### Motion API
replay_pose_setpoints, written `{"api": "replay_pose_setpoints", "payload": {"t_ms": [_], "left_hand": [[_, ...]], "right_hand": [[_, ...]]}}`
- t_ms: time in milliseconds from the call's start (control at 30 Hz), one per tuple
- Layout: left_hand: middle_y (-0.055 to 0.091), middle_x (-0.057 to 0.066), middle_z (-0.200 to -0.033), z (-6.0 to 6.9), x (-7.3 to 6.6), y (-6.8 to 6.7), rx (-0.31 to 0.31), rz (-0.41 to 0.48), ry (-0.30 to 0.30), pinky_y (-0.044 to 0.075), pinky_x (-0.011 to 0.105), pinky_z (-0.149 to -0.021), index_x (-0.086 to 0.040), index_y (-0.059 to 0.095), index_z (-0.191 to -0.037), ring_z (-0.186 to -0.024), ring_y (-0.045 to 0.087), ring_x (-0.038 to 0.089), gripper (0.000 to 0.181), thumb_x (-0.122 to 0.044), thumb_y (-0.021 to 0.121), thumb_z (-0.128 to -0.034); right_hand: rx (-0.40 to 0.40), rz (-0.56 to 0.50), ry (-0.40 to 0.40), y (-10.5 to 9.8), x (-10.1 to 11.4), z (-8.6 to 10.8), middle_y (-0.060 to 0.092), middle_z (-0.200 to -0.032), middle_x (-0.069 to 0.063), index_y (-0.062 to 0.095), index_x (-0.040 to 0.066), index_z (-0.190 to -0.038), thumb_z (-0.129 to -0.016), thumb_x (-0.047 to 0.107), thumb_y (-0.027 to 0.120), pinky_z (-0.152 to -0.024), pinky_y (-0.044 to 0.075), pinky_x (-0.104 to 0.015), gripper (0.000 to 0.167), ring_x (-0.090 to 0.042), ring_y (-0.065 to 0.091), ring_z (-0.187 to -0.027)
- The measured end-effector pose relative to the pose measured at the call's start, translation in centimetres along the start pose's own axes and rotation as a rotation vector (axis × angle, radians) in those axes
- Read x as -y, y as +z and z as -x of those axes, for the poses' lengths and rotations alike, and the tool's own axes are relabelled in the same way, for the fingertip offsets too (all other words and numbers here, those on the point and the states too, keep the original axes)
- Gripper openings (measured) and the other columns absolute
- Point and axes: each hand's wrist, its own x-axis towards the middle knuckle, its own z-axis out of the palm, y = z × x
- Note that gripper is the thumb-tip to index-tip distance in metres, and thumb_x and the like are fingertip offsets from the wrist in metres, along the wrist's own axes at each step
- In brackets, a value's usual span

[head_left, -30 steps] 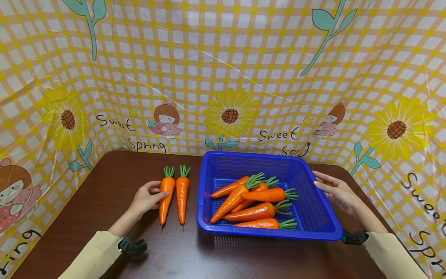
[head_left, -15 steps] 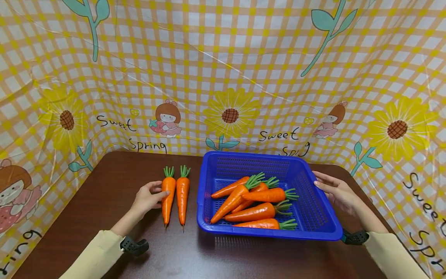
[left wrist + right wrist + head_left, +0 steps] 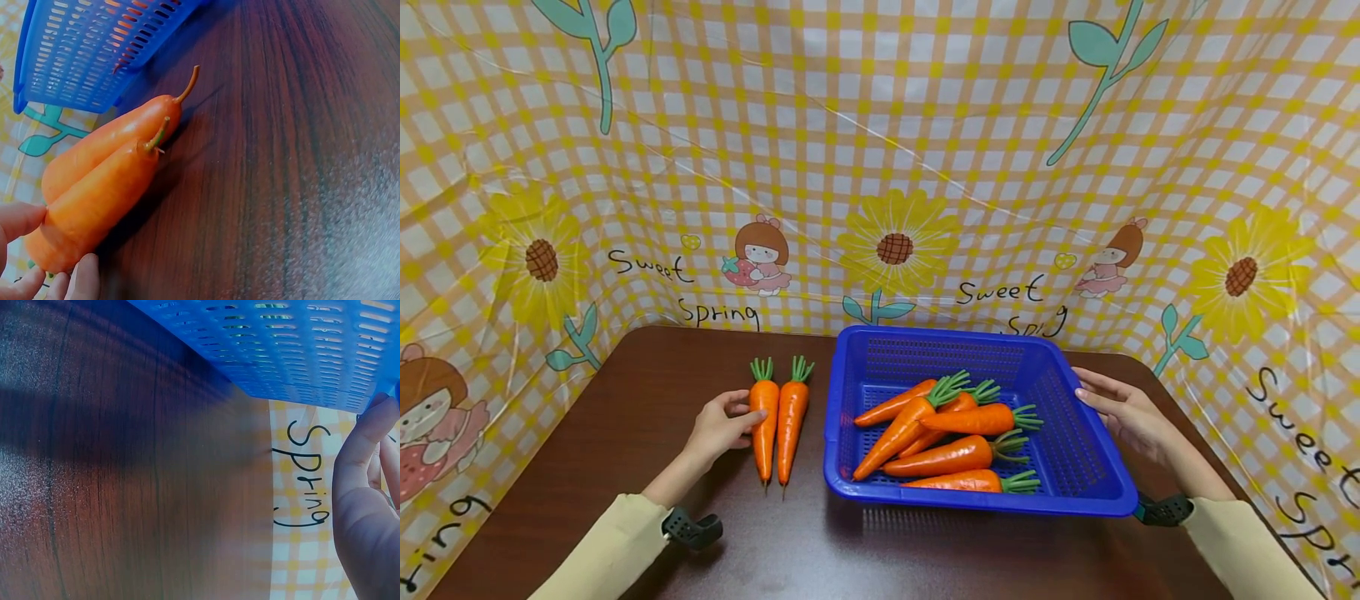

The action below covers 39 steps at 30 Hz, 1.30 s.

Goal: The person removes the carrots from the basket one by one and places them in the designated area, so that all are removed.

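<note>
Two orange carrots with green stem tops lie side by side on the brown table, left of the basket. My left hand [image 3: 718, 429] holds the left carrot [image 3: 765, 442], thumb on top and fingers along its far-left side. The right carrot [image 3: 791, 421] touches it near the middle. In the left wrist view, the thumb [image 3: 22, 220] lies on the held carrot [image 3: 100, 203]. A blue plastic basket [image 3: 981, 502] stands to the right with several carrots piled inside. My right hand [image 3: 1138, 417] grips its right rim, the thumb over the edge; some fingers are hidden.
The dark wooden table [image 3: 647, 400] reaches back to a checked cloth [image 3: 880, 108] with printed sunflowers, which hangs around its back and sides. The basket's near wall hides part of the lowest carrot in it.
My left hand has shifted slightly right with the left carrot. The gap between the two carrots has closed, and the right carrot has tilted. The right hand and basket have stayed still.
</note>
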Motion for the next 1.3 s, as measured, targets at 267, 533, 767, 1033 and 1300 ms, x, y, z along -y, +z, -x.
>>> {"api": "replay_pose_setpoints", "payload": {"t_ms": [267,533,767,1033,1300], "left_hand": [[0.055,0.028,-0.123,-0.19,0.36,0.25,-0.006,0.012,0.006,0.060,0.034,-0.066,0.004,0.040,-0.140,-0.075,0.065,0.011,0.063,-0.019,0.069,-0.0886],[0.055,0.028,-0.124,-0.08,0.41,0.14,-0.010,0.004,0.003,0.060,0.031,-0.065,0.003,0.038,-0.141,-0.075,0.066,0.011,0.065,-0.020,0.069,-0.0885],[0.054,0.029,-0.125,0.24,0.40,-0.10,-0.009,0.008,0.003,0.060,0.033,-0.066,0.003,0.038,-0.141,-0.076,0.065,0.011,0.065,-0.020,0.069,-0.0888],[0.054,0.028,-0.123,0.27,0.43,-0.22,-0.014,0.010,0.001,0.060,0.033,-0.066,0.004,0.039,-0.140,-0.075,0.064,0.012,0.063,-0.019,0.068,-0.0889],[0.056,0.026,-0.124,0.39,-0.16,-0.52,-0.066,-0.085,0.003,0.059,0.028,-0.065,-0.001,0.043,-0.139,-0.075,0.064,0.015,0.060,-0.030,0.066,-0.0905]], "right_hand": [[0.013,-0.021,-0.021,-0.06,-0.26,-0.28,0.071,-0.111,0.010,0.058,0.030,-0.125,-0.102,0.011,0.046,-0.073,0.059,-0.030,0.033,-0.012,0.071,-0.093],[0.009,-0.022,-0.026,0.00,-0.18,-0.25,0.071,-0.110,0.010,0.059,0.030,-0.124,-0.101,0.011,0.047,-0.073,0.059,-0.028,0.032,-0.010,0.070,-0.094],[0.012,-0.034,-0.027,0.01,-0.17,-0.21,0.069,-0.113,0.014,0.058,0.030,-0.126,-0.101,0.011,0.047,-0.075,0.059,-0.027,0.033,-0.009,0.069,-0.096],[0.002,-0.023,-0.012,0.02,-0.11,-0.09,0.067,-0.113,0.016,0.057,0.030,-0.128,-0.101,0.012,0.048,-0.077,0.058,-0.026,0.034,-0.006,0.067,-0.099],[0.005,-0.043,-0.016,0.22,0.04,-0.05,0.068,-0.113,0.015,0.059,0.030,-0.125,-0.101,0.011,0.048,-0.076,0.058,-0.026,0.033,-0.007,0.068,-0.098]]}}
